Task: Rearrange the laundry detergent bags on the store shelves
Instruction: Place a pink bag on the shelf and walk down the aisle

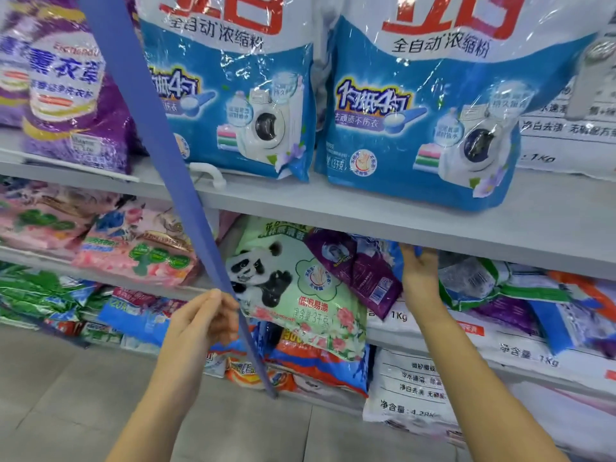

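A pale green detergent bag with a panda (293,288) leans out of the second shelf, its lower edge hanging over the bags below. My left hand (203,316) grips that bag's lower left corner, just behind the blue upright post. A small purple bag (358,265) lies tilted against the panda bag's top right. My right hand (421,271) reaches under the grey shelf board and holds the edge of a blue bag (395,253) that is mostly hidden behind the purple one.
A blue shelf post (173,168) crosses diagonally in front of the left side. Two large blue-and-white bags (423,128) stand on the grey upper shelf (383,208), a purple one (76,105) to their left. Pink, green, white and orange bags fill the lower shelves. Grey floor lies below.
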Tool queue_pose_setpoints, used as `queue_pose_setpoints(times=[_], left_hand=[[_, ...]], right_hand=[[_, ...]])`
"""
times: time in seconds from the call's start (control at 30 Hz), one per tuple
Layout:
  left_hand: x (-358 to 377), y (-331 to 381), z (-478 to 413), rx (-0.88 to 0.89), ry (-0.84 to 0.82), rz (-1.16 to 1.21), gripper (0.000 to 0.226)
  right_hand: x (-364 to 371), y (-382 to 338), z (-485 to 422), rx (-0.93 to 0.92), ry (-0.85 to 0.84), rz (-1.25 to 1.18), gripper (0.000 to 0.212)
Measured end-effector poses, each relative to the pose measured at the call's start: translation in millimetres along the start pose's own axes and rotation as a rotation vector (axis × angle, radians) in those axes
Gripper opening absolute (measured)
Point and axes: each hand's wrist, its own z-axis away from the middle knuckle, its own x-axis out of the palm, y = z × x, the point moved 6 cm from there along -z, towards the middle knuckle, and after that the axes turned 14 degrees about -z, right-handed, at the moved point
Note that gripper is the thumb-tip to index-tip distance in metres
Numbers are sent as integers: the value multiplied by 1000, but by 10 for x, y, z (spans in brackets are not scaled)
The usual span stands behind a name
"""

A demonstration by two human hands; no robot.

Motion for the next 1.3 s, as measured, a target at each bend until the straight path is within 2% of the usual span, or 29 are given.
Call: queue_pose_setpoints(times=[0.1, 0.13, 0.23, 0.3, 0.37, 0.43, 0.5, 0.57, 0.67, 0.8, 0.9, 1.0, 1.13, 1.23, 1.3], left_hand=[[394, -102, -7, -138, -216, 62, 34], [561, -181, -2, -210, -282, 90, 38], [1163, -502, 72, -493, -490, 242, 57], [1537, -665, 168, -668, -598, 391, 69], [1815, -787, 239, -798, -619, 509, 85], [1979, -870, 281, -871, -578, 620, 96], [2096, -878, 318, -902, -555, 813, 97], [2152, -857, 336, -877, -556, 971, 84], [2120, -811, 311, -762, -580, 1076, 67], [1948, -530, 189, -577, -566, 1068, 75], [1781, -321, 121, -488, -528, 966, 84], [1552, -134, 130, -389, -465, 829, 83], [1219, 146, 145, -185, -357, 665, 115], [985, 438, 118, -6, -194, 587, 105], [824, 666, 113, 102, -104, 522, 95]], right_hand=[[-192, -179, 153, 96, 125, -172, 29], [-227, -235, 218, 115, 148, -193, 29], [-252, -340, 386, 123, 157, -281, 47], [-240, -336, 546, 197, 161, -329, 42], [-172, -318, 721, 272, 122, -379, 42], [-96, -304, 889, 345, 57, -435, 59], [-91, -324, 1050, 412, 49, -512, 74], [-153, -289, 1141, 482, 44, -596, 75], [-221, -329, 1233, 542, -48, -755, 60], [-392, -440, 1207, 483, -85, -854, 57], [-463, -434, 1191, 483, -111, -891, 62], [-460, -344, 1226, 518, -98, -948, 63], [-329, -315, 1267, 546, -139, -999, 67], [-247, -327, 1259, 511, -178, -963, 63], [-229, -393, 1221, 404, -197, -881, 53]])
